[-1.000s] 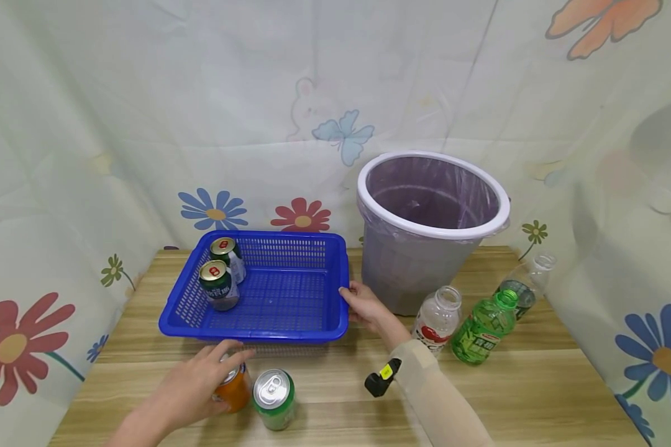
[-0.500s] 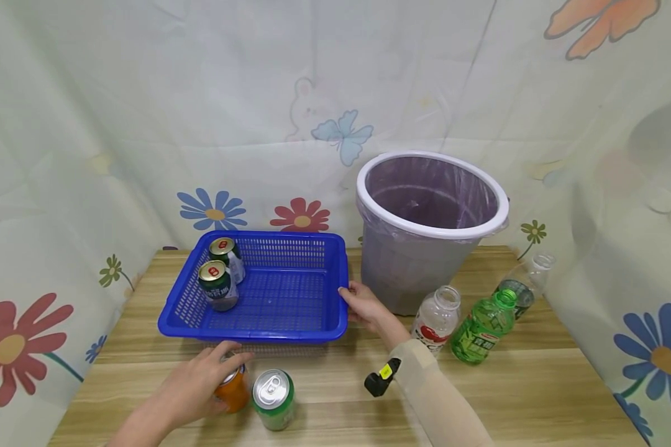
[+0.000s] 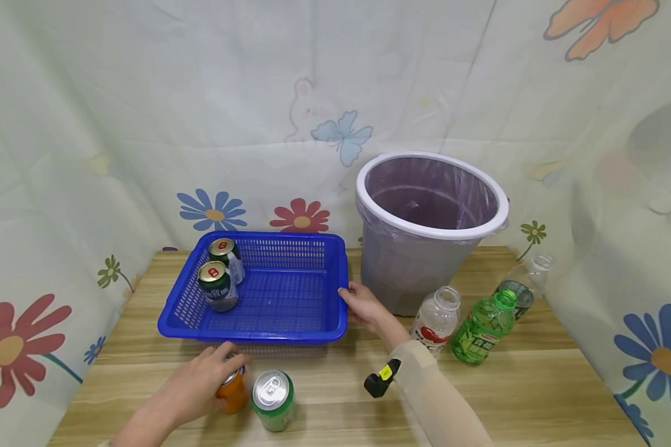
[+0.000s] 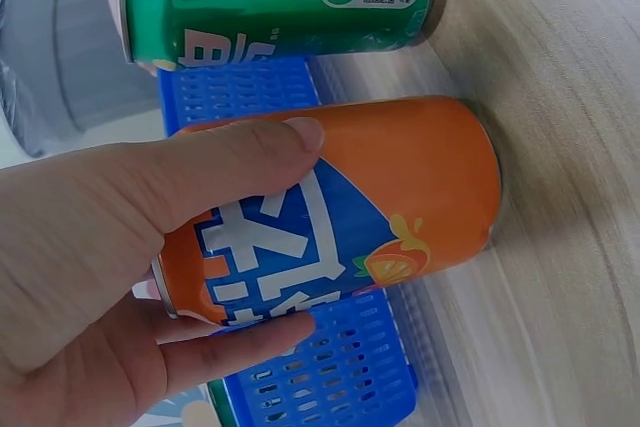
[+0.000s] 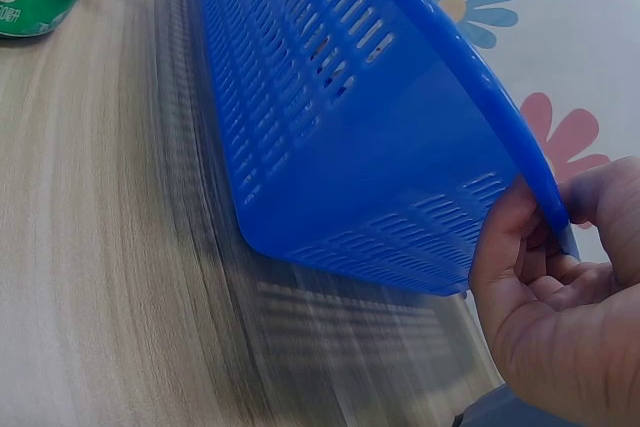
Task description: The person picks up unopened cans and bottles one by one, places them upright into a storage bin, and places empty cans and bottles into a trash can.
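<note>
My left hand (image 3: 198,382) holds an orange soda can (image 4: 420,177) around its upper part, thumb on one side and fingers on the other. The can stands on the table in front of the basket, with its top partly hidden by the fingers. Just right of it is a green can (image 3: 273,400) with a silver lid, upright. My right hand (image 3: 365,304) grips the right rim of the blue plastic basket (image 3: 291,335), thumb over the edge and fingers curled beneath, as the right wrist view shows. Inside the basket, at the left, are two dark green cans (image 3: 218,285) with gold lids.
A grey bin (image 3: 414,267) with a white rim and a clear liner stands behind the right hand. To the right are a clear bottle (image 3: 437,318) with a red label, a green bottle (image 3: 483,329) and another clear bottle (image 3: 525,282). A patterned cloth hangs behind.
</note>
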`<state>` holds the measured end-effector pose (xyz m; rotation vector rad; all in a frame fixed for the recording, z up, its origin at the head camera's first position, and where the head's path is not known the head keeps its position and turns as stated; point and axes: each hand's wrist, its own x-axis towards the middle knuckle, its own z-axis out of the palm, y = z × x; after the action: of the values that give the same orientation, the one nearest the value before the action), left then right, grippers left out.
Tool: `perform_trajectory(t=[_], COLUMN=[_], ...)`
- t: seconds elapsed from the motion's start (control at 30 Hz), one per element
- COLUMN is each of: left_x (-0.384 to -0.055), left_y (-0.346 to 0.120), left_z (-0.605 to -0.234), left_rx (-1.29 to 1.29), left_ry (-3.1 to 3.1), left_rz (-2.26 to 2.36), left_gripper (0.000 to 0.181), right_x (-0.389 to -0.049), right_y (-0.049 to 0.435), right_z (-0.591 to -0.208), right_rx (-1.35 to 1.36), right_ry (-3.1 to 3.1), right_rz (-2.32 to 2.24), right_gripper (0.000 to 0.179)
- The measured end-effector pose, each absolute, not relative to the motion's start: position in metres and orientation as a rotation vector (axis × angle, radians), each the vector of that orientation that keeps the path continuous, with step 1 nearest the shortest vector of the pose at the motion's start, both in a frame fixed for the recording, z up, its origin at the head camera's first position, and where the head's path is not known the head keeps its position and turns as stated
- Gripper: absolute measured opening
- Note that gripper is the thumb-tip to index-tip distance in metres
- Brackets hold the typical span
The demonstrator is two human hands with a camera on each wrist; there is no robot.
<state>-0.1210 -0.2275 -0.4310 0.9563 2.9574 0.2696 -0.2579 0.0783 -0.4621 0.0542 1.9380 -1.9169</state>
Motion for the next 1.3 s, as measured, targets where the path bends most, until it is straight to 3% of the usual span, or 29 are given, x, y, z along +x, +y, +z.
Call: perform_trajectory(t=[1.3], left_x=[-0.1292], left_y=[-0.229], left_z=[-0.4258], left_rx=[1.057], left_ry=[2.892], left_rz=[0.201], left_gripper=[0.062], right_x=[-0.2564], right_y=[0.0775], right_z=[-0.4605], right_rx=[0.068], right_ry=[1.923], right_rz=[-1.937], right_gripper=[0.032])
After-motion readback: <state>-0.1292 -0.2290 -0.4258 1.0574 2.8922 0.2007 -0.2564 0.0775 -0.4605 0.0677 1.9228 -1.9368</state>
